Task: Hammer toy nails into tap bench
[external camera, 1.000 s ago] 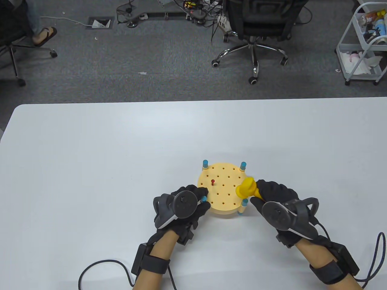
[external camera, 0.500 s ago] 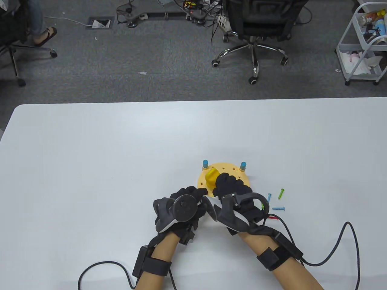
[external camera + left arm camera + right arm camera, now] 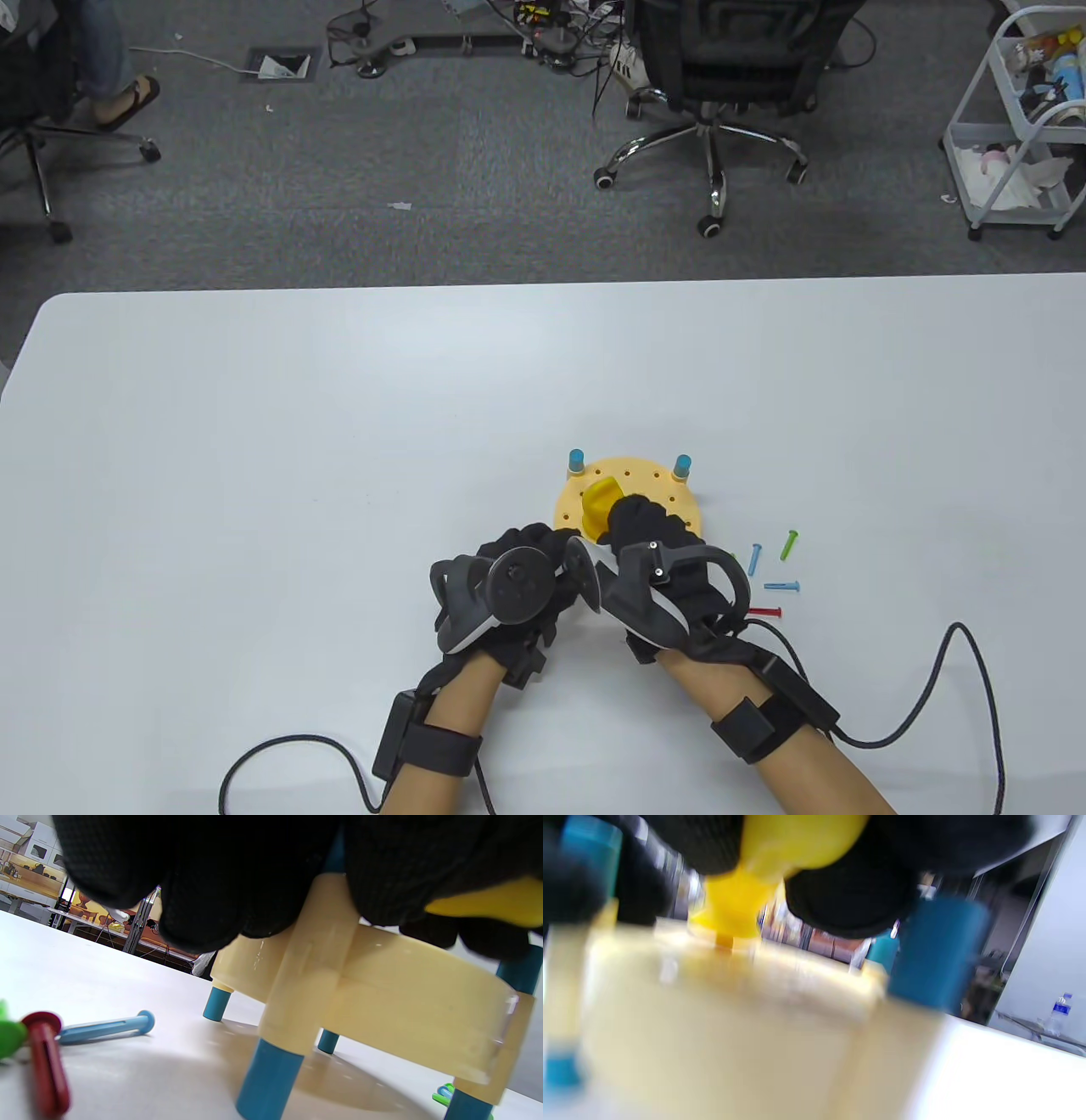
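Note:
The round cream tap bench (image 3: 660, 490) with blue legs stands on the table; it also shows in the left wrist view (image 3: 382, 993) and the right wrist view (image 3: 721, 1018). My right hand (image 3: 649, 531) grips the yellow toy hammer (image 3: 599, 503), whose head is down on the bench top where the red nail stood; the nail is hidden. The hammer head shows pressed on the bench in the right wrist view (image 3: 734, 908). My left hand (image 3: 543, 552) holds the bench's near-left edge at a blue leg (image 3: 271, 1077).
Loose nails lie on the table right of the bench: a green one (image 3: 791, 543), two blue ones (image 3: 753, 557) (image 3: 781, 586) and a red one (image 3: 764, 611). Glove cables trail near the front edge. An office chair and a cart stand beyond the table.
My right hand swung the hammer from the bench's right side over the bench and down onto the red nail. The loose nails came into view. My left hand stayed on the bench.

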Available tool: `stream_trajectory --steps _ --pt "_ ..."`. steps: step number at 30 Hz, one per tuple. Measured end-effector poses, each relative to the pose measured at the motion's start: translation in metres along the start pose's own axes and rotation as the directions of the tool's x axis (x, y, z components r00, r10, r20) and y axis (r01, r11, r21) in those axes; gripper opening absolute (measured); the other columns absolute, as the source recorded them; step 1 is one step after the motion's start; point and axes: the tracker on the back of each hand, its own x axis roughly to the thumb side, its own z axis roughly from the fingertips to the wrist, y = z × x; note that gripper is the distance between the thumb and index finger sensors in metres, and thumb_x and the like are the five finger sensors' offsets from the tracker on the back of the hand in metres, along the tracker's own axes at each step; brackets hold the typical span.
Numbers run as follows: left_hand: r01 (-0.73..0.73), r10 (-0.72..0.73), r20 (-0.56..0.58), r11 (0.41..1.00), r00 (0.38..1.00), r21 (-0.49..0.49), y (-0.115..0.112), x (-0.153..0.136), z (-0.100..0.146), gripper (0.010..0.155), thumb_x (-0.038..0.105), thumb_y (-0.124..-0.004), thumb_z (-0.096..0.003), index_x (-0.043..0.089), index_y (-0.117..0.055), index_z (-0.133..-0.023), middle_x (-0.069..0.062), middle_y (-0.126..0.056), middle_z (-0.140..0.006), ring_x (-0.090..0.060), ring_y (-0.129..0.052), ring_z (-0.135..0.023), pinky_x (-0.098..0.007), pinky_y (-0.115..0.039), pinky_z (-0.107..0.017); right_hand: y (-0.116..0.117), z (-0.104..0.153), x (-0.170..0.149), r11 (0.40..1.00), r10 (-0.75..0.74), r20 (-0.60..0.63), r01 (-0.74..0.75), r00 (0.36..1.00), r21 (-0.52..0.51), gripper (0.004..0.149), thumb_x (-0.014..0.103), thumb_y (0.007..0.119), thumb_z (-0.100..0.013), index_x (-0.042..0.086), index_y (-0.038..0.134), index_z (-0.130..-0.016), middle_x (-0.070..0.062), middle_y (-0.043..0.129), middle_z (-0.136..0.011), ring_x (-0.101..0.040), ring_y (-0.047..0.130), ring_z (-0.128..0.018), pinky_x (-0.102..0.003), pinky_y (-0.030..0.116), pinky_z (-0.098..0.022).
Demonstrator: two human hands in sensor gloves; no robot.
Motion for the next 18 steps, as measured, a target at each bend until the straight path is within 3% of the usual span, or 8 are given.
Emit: stream_trajectory --steps 4,7,10,12,15,18 --pt "0.002 -0.002 0.000 1.000 1.000 -0.014 0.000 -0.001 0.000 0.056 0.045 -0.087 -0.0321 0.023 -0.081 -0.083 -0.006 -0.088 -0.075 -0.026 -0.096 -0.055 -0.047 -0.079 -0.044 -0.016 0.000 -0.013 0.979 -0.170 -0.001 0.169 0.985 -0.114 0.064 0.048 0.062 -0.046 0.006 0.066 -0.093 -0.011 0.087 -0.072 -0.018 0.096 -0.040 -0.027 0.085 -0.025" --pt "-0.024 0.027 0.020 0.987 0.999 -0.159 0.013 -0.006 -0.003 0.064 0.045 -0.085 -0.0342 0.020 -0.073 -0.092 -0.010 -0.084 -0.085 -0.028 -0.092 -0.064 -0.049 -0.075 -0.049 -0.026 0.002 -0.041 0.933 -0.306 -0.006 0.298 0.952 -0.200 0.064 0.048 0.063 -0.046 0.006 0.065 -0.093 -0.011 0.087 -0.072 -0.018 0.096 -0.041 -0.028 0.085 -0.026" --pt "-0.120 0.114 -0.077 0.989 0.991 -0.086 0.044 -0.027 0.006 0.055 0.038 -0.084 -0.0376 0.021 -0.077 -0.089 -0.010 -0.086 -0.082 -0.029 -0.093 -0.062 -0.049 -0.076 -0.048 -0.029 0.008 -0.085 0.890 -0.378 -0.024 0.356 0.925 -0.286 0.063 0.048 0.063 -0.045 0.006 0.066 -0.093 -0.012 0.087 -0.072 -0.019 0.097 -0.041 -0.028 0.085 -0.027" --pt "-0.064 0.045 -0.195 0.994 0.980 -0.091 0.050 -0.044 0.012 0.050 0.037 -0.085 -0.0377 0.021 -0.083 -0.085 -0.010 -0.091 -0.077 -0.029 -0.096 -0.057 -0.048 -0.078 -0.045 -0.029 0.013 -0.124 0.880 -0.405 -0.051 0.374 0.913 -0.293 0.063 0.048 0.063 -0.045 0.006 0.066 -0.093 -0.012 0.087 -0.072 -0.019 0.097 -0.041 -0.028 0.085 -0.027" --pt "0.122 -0.223 -0.376 0.954 0.900 -0.274 0.037 -0.065 0.014 0.048 0.040 -0.083 -0.0384 0.019 -0.084 -0.081 -0.011 -0.093 -0.071 -0.028 -0.096 -0.051 -0.047 -0.078 -0.042 -0.005 0.016 -0.158 0.877 -0.440 -0.111 0.400 0.891 -0.266 0.063 0.048 0.063 -0.045 0.006 0.066 -0.093 -0.012 0.087 -0.072 -0.019 0.097 -0.041 -0.028 0.085 -0.027" --pt "0.185 -0.330 -0.390 0.913 0.860 -0.364 0.018 -0.065 0.006 0.046 0.042 -0.084 -0.0362 0.019 -0.087 -0.076 -0.011 -0.096 -0.065 -0.028 -0.097 -0.047 -0.048 -0.079 -0.039 0.022 0.020 -0.177 0.875 -0.463 -0.144 0.425 0.874 -0.232 0.063 0.049 0.063 -0.045 0.007 0.066 -0.093 -0.012 0.087 -0.072 -0.019 0.097 -0.041 -0.028 0.085 -0.027"
